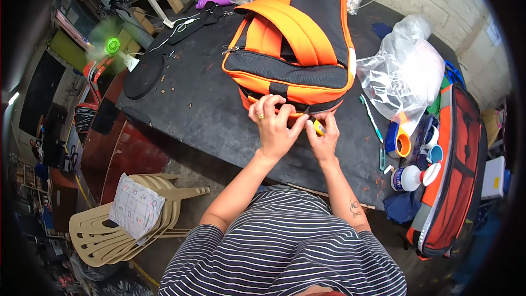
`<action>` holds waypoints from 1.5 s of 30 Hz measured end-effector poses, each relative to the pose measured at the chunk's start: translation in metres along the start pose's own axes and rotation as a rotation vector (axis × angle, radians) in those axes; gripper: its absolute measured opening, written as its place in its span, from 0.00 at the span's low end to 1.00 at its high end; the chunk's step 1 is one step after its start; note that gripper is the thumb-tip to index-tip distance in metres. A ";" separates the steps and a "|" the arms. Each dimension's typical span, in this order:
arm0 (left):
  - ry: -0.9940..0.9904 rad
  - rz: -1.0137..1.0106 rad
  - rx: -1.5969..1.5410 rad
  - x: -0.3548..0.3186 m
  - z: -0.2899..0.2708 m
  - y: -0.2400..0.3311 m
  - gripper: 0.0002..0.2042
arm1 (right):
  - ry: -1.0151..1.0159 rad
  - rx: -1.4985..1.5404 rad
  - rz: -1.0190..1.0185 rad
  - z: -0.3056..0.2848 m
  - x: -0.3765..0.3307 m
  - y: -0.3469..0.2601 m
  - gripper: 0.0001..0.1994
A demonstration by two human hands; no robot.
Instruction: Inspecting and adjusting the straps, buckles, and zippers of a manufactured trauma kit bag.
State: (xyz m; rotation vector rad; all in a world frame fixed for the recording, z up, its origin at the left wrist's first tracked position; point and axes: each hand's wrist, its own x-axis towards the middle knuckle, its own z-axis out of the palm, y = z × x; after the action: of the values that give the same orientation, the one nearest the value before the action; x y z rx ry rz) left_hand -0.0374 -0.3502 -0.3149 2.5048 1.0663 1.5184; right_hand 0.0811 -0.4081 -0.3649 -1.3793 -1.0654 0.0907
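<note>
A large orange and black backpack [298, 71] lies on the dark table, its orange shoulder straps [296, 24] facing up. At its near end, my left hand [274, 126] has its fingers closed on the bag's orange edging. Close beside it, almost touching, my right hand [323, 138] is closed around a small yellow object [318, 127]. Only part of that object shows between the fingers, and its kind is hard to make out. Both hands press against the near end of the bag, which hides some of the fingertips.
A toothbrush [371, 118], clear plastic bags [405, 71], a white bottle [406, 178] and an orange-blue tape roll [398, 141] lie to the right. Beyond them stands a red-orange bag [449, 170]. A green fan [112, 45] and stacked beige chairs [109, 235] are at left.
</note>
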 end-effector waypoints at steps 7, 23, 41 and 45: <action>0.047 0.001 -0.007 -0.003 0.010 -0.006 0.12 | 0.019 -0.139 -0.024 0.002 0.002 -0.005 0.10; -0.004 0.439 -0.022 -0.005 0.032 -0.012 0.17 | -0.025 -0.065 -0.069 -0.005 0.006 -0.005 0.10; 0.035 0.440 -0.174 -0.001 0.047 -0.024 0.24 | 0.008 0.154 0.148 -0.002 -0.001 0.007 0.09; 0.101 0.450 0.043 0.006 0.042 -0.009 0.18 | 0.109 0.368 0.209 -0.015 -0.016 0.027 0.08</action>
State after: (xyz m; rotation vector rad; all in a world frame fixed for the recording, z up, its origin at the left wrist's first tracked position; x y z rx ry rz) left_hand -0.0075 -0.3274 -0.3352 2.8647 0.5656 1.7508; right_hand 0.0960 -0.4217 -0.3930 -1.1418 -0.7657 0.3450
